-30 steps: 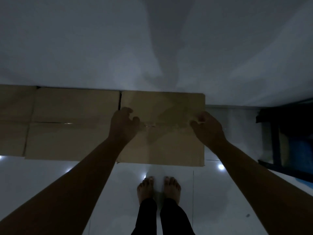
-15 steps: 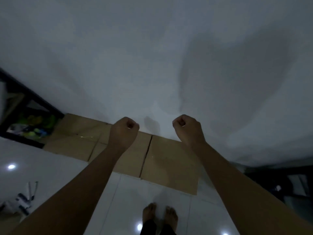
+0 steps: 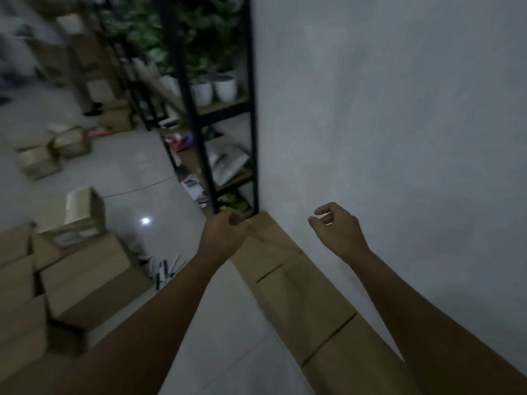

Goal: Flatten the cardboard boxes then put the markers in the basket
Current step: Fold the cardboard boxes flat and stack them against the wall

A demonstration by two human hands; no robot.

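**Hands empty between boxes**

Left hand (image 3: 225,232) and right hand (image 3: 336,228) both raised, fingers loosely curled, nothing held in either. Flattened brown cardboard sheets (image 3: 299,292) laid in a row on the pale tiled floor (image 3: 137,172), edge against the white wall (image 3: 385,109). Unflattened brown cardboard boxes (image 3: 85,277) stacked to the left, well apart from both hands; more small ones farther back. Black-and-white markers (image 3: 165,270) scattered on the floor just beside that stack. No basket identifiable; black metal shelf rack (image 3: 216,115) cluttered and blurred.

Judged step: flattening only partly done. Next move likely calls for turning left, reaching down to the nearest upright box, opening its flaps and pressing it flat. Markers later.
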